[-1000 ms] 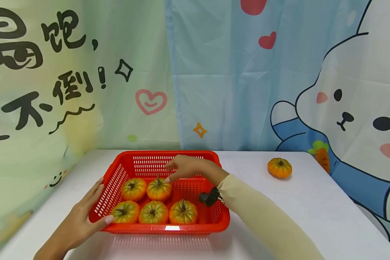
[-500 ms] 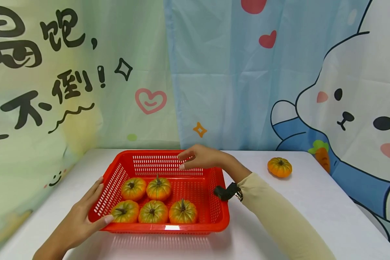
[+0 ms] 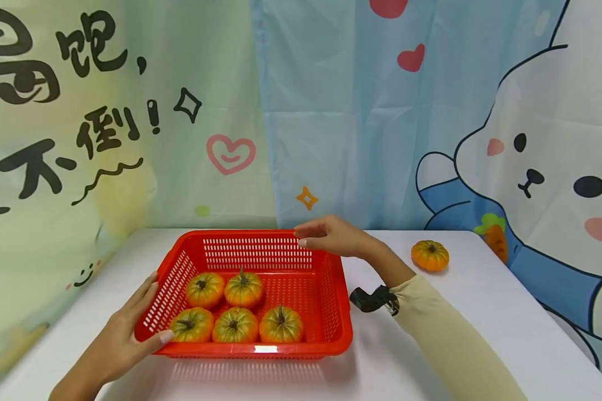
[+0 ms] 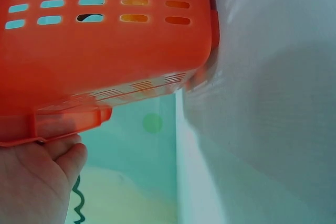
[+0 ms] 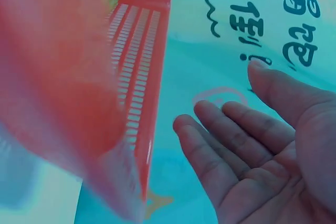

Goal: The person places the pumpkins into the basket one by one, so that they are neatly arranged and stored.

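Observation:
A red plastic basket [image 3: 326, 348] with slotted walls stands on the white table. Inside, several small orange-green pumpkins [image 3: 234, 325] sit in two rows toward its left and front. My left hand [image 3: 117, 340] holds the basket's front left corner, the thumb over the rim and the fingers along the outer left side; the left wrist view shows the palm [image 4: 37, 182] beneath the rim. Over the back right corner of the basket hovers my right hand [image 3: 338, 236], fingers loosely bent and holding nothing. A lone pumpkin [image 3: 430, 255] lies on the table to the right.
Behind the white table [image 3: 391, 345] hangs a printed curtain [image 3: 311, 139] with a cartoon rabbit and dark lettering. A black device [image 3: 373, 299] is strapped at my right wrist, beside the basket's right wall.
My right hand has risen from the back-row pumpkin and moved right and away to the basket's back right corner. The left hand and the pumpkins stay in place.

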`<control>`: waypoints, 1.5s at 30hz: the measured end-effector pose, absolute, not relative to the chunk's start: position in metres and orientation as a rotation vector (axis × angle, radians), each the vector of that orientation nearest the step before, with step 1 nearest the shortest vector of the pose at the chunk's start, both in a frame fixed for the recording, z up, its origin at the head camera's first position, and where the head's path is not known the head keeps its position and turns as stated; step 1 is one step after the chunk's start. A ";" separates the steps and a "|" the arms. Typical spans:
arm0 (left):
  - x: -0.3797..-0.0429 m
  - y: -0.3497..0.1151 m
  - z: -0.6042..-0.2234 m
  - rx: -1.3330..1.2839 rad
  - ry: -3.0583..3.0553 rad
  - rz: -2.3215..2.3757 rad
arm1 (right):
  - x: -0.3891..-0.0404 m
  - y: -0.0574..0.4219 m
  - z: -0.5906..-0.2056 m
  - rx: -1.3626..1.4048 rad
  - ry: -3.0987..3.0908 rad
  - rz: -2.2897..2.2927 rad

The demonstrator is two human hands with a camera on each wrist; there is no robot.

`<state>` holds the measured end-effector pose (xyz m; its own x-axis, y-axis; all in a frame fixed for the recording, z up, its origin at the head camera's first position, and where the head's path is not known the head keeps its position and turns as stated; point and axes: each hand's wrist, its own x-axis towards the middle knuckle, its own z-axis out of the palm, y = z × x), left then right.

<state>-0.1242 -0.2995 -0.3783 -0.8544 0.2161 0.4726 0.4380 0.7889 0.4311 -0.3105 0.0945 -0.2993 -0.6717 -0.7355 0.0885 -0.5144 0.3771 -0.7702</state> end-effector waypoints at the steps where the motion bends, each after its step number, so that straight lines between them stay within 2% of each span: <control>1: -0.124 -0.300 -0.378 -0.497 -2.573 -0.763 | -0.310 0.097 -0.300 -1.106 2.380 -1.194; 15: -0.125 -0.300 -0.378 -0.507 -2.566 -0.775 | -0.305 0.143 -0.335 -0.926 2.588 -1.536; 24: -0.126 -0.300 -0.379 -0.524 -2.547 -0.780 | -0.309 0.174 -0.348 -0.839 2.701 -1.564; 37: -0.124 -0.301 -0.378 -0.524 -2.558 -0.769 | -0.305 0.219 -0.368 -0.571 2.858 -1.603; 45: -0.127 -0.301 -0.381 -0.546 -2.528 -0.772 | -0.317 0.264 -0.369 -0.314 3.051 -1.531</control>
<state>-0.1266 -0.3012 -0.3805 -0.8256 0.2382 0.5115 0.4833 0.7663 0.4232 -0.3168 0.2641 -0.3686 -0.9429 -0.0336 0.3313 -0.2857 0.5926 -0.7532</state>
